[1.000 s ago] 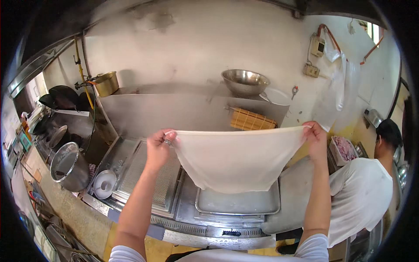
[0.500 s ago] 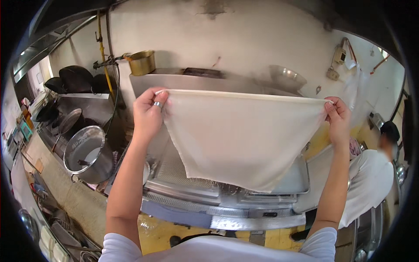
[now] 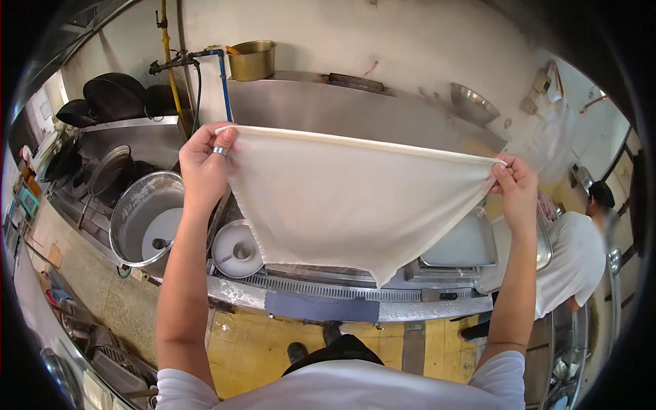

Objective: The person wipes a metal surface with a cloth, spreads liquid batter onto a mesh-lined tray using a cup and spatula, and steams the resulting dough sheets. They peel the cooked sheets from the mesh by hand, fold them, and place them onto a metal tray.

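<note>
A thin, pale sheet of dough or cloth (image 3: 355, 198) hangs stretched between my two raised hands, sagging to a point at the bottom. My left hand (image 3: 205, 167), with a ring on one finger, pinches its upper left corner. My right hand (image 3: 514, 188) pinches the upper right corner. The sheet hangs above a steel steamer counter (image 3: 328, 294) and hides most of the trays on it.
A large steel pot (image 3: 140, 219) and a small round lid (image 3: 236, 249) sit at the left. Dark woks (image 3: 113, 96) rest on a far-left shelf. A brass pot (image 3: 253, 60) and steel bowl (image 3: 471, 104) stand on top. A person in a white shirt (image 3: 574, 263) works at the right. Yellow floor tiles lie below.
My hands have lifted the sheet higher and moved it leftward in view, keeping it stretched. The view has shifted toward the left side of the counter.
</note>
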The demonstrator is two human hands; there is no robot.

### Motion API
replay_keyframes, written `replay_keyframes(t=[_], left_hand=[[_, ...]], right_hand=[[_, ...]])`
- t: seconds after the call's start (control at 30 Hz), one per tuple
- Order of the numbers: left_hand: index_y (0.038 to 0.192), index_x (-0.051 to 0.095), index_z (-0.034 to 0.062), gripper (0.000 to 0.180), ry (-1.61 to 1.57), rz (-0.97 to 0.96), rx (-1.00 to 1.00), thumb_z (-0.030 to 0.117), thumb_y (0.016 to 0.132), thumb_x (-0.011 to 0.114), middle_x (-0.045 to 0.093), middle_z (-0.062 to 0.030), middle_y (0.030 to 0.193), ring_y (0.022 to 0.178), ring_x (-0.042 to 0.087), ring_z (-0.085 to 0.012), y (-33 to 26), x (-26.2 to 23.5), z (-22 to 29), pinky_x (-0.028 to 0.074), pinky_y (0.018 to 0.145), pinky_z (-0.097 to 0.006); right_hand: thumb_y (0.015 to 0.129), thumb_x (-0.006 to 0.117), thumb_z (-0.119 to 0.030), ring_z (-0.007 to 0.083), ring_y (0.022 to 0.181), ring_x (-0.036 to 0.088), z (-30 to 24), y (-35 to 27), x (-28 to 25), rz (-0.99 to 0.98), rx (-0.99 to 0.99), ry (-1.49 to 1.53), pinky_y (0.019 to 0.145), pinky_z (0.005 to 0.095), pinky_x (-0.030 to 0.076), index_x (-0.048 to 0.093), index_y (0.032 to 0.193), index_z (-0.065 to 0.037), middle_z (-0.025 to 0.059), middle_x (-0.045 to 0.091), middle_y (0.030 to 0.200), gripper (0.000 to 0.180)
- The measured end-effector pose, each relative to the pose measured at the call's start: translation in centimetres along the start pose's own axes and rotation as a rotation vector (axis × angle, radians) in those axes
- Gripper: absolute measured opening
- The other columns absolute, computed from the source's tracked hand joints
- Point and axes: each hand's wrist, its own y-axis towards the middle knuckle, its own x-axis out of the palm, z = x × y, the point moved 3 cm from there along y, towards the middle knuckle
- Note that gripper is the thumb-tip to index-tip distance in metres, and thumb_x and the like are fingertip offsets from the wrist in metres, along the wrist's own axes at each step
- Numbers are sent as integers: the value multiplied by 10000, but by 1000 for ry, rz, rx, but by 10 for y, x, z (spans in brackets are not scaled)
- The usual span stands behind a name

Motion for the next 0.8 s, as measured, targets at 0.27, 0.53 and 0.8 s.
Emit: replay_keyframes(t=[0.27,0.53,0.8], left_hand=[[1024,702,-7,110,135,-124,-129,88,1026,647,650,13,784,704,601,-92,-54,-3,-102,507,635,-279],[940,816,62,126,706,-228,-355,94,819,805,751,-167,954,857,727,-313,-211,11,-347,576,782,-407],[841,835,157,124,899,-65,-498,220,739,868,665,-70,1106,1128,600,-300,-161,71,-410,450,992,-487]], right_hand=[[1048,601,-113,111,778,676,120,-65,43,-57,175,0,665,279,569,689,1097,-7,33,713,905,147],[864,743,-120,228,707,705,421,-167,159,14,472,-274,707,388,574,769,924,14,147,730,770,148],[695,850,-129,330,790,726,495,-90,196,173,339,-599,761,421,573,790,791,-19,186,728,815,157]])
